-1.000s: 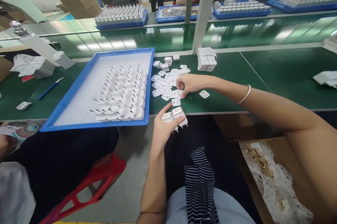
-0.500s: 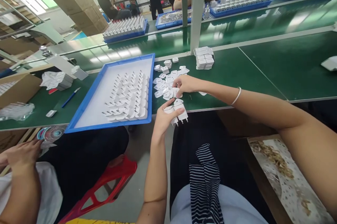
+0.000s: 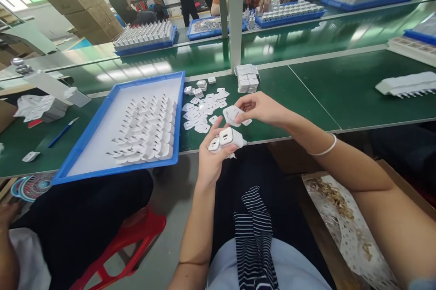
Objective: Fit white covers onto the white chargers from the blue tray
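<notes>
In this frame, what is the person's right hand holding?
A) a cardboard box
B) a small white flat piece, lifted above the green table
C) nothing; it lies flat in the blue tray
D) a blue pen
B: the right hand pinches a white flat piece clear of the green table, just above the white charger bodies in the left hand's grip.

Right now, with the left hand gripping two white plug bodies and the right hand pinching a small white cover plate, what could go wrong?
1. The left hand holds two white plastic plug bodies off the green table's edge, over the lap; a loosened grip could probably drop one to the floor.
2. The right hand pinches a thin white cover plate by its fingertips only, so it may slip.
3. The right forearm is close to the loose pile of white cover plates and could scatter them.
</notes>
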Tool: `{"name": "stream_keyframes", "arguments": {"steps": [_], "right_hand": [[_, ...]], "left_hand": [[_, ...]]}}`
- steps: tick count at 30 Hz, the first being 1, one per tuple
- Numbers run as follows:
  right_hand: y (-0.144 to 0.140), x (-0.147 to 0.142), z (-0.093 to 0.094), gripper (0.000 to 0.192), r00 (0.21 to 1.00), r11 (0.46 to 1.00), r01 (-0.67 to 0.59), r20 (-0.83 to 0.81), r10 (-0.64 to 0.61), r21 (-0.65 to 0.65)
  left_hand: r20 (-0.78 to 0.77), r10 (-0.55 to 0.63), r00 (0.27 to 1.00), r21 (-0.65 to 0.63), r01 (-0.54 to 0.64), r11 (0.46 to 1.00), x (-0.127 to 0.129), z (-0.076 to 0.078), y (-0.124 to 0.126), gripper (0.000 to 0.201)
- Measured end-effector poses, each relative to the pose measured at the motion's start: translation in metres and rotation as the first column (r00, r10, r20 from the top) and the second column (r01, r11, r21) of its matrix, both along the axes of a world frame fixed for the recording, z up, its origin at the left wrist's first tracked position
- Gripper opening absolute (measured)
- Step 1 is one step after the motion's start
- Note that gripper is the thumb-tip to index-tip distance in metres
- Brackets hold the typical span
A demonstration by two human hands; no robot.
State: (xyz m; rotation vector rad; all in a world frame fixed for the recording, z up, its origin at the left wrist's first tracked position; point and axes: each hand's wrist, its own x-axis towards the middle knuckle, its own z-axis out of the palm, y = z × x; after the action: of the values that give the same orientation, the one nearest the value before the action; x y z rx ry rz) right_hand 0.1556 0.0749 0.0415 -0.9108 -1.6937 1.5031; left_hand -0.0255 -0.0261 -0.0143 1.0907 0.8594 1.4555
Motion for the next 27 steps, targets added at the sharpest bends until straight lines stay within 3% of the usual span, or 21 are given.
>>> {"name": "stream_keyframes", "arguments": {"steps": [3,5,7,9,11,13,15,17,21,24,27], "right_hand": [[-0.025,0.007,0.004,0.028,1.0,0.995,0.028,0.004,-0.029,0.094],[-0.041,0.012,0.005,0.026,0.995,0.976,0.085,0.04,-0.095,0.201],[-0.055,0.015,0.003,0.018,0.977,0.924,0.144,0.097,-0.189,0.355],[-0.067,0.018,-0.001,0.013,0.944,0.819,0.187,0.132,-0.302,0.542],[-0.078,0.02,-0.007,0.018,0.906,0.675,0.194,0.134,-0.401,0.712],[-0.087,0.022,-0.012,0.026,0.878,0.543,0.17,0.124,-0.463,0.822],[-0.092,0.026,-0.014,0.031,0.863,0.471,0.139,0.127,-0.489,0.871],[-0.095,0.031,-0.013,0.033,0.862,0.479,0.118,0.149,-0.484,0.87],[-0.094,0.048,-0.005,0.032,0.879,0.622,0.132,0.199,-0.434,0.771],[-0.102,0.056,-0.001,0.025,0.863,0.714,0.351,0.087,-0.498,0.606],[-0.121,0.052,0.001,0.015,0.834,0.758,0.539,-0.104,-0.542,0.367]], "left_hand": [[0.096,-0.107,0.99,-0.042,0.111,0.993,0.013,0.0,-0.002,0.044],[0.075,-0.072,0.995,-0.055,0.076,0.996,0.02,0.002,-0.007,0.044],[0.012,0.001,1.0,-0.032,-0.001,0.999,0.027,0.005,-0.012,0.042],[-0.048,0.057,0.997,0.01,-0.057,0.998,0.032,0.008,-0.018,0.038],[-0.092,0.096,0.991,0.06,-0.091,0.994,0.037,0.011,-0.022,0.036],[-0.138,0.12,0.983,0.106,-0.106,0.989,0.041,0.015,-0.026,0.035],[-0.188,0.136,0.973,0.145,-0.109,0.983,0.043,0.017,-0.029,0.035],[-0.224,0.156,0.962,0.181,-0.117,0.977,0.044,0.019,-0.031,0.035],[-0.3,0.245,0.922,0.271,-0.164,0.949,0.046,0.021,-0.033,0.036],[-0.382,0.38,0.842,0.398,-0.221,0.89,0.048,0.02,-0.034,0.038],[-0.429,0.499,0.753,0.527,-0.24,0.815,0.051,0.019,-0.036,0.038]]}}
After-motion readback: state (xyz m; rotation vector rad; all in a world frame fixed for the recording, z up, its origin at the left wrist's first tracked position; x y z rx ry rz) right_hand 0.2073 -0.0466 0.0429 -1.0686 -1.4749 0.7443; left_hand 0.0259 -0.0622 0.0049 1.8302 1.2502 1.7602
